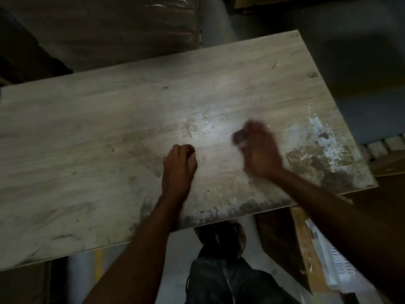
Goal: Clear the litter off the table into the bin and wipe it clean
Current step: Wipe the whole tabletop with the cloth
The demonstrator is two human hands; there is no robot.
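Note:
The pale wood-grain table top fills the view, with no loose litter on it that I can make out. White and grey dusty smears cover its right end and near edge. My left hand rests on the table's middle with its fingers curled in and nothing visible in it. My right hand is over the table just right of it, smeared by motion. Its fingers look bent around something small and dark at the tips, but blur hides what it is. No bin is in view.
Plastic-wrapped bulky goods stand behind the table. To the right, below the table edge, lie a wooden board and a white ribbed panel. My shoe and dark trouser leg are under the near edge.

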